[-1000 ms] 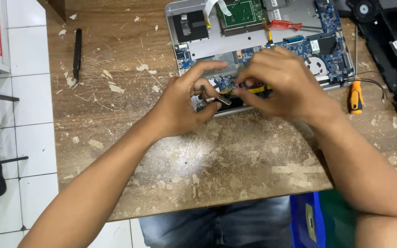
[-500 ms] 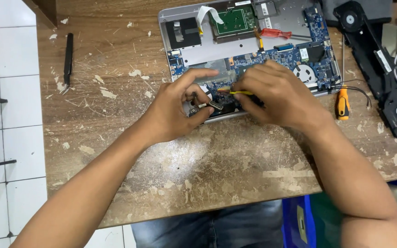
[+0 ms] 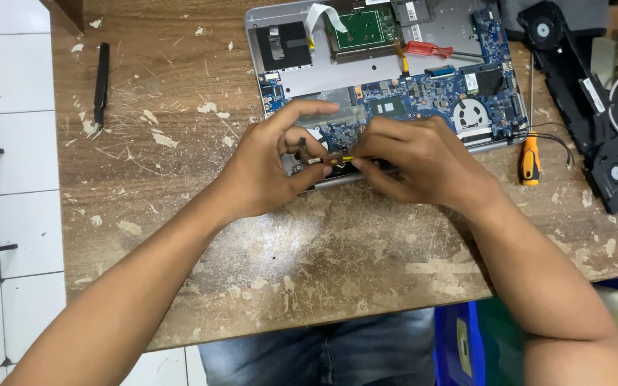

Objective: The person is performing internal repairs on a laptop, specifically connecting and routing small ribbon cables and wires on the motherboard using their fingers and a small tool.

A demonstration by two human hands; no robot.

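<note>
Brass-coloured and small, a metal bracket (image 3: pixel 334 159) sat at the lower edge of the opened laptop (image 3: pixel 388 93), centre frame. It looked light, stiff and easy to drop. The left hand (image 3: pixel 270 168) pinched it; the right hand (image 3: pixel 423 161) closed on a yellow-tipped tool (image 3: pixel 348 158). An orange screwdriver (image 3: pixel 530 161) lay right, black tweezers (image 3: pixel 100 82) upper left.

My right hand (image 3: pixel 423 161) covers the handle of the thin yellow tool (image 3: pixel 345 159), so only its tip shows. My left hand (image 3: pixel 270 168) hides part of the small brown piece (image 3: pixel 332 160), too small to identify. Both hands mask the near edge of the opened laptop (image 3: pixel 388 86), whose far side the top edge cuts off.
</note>
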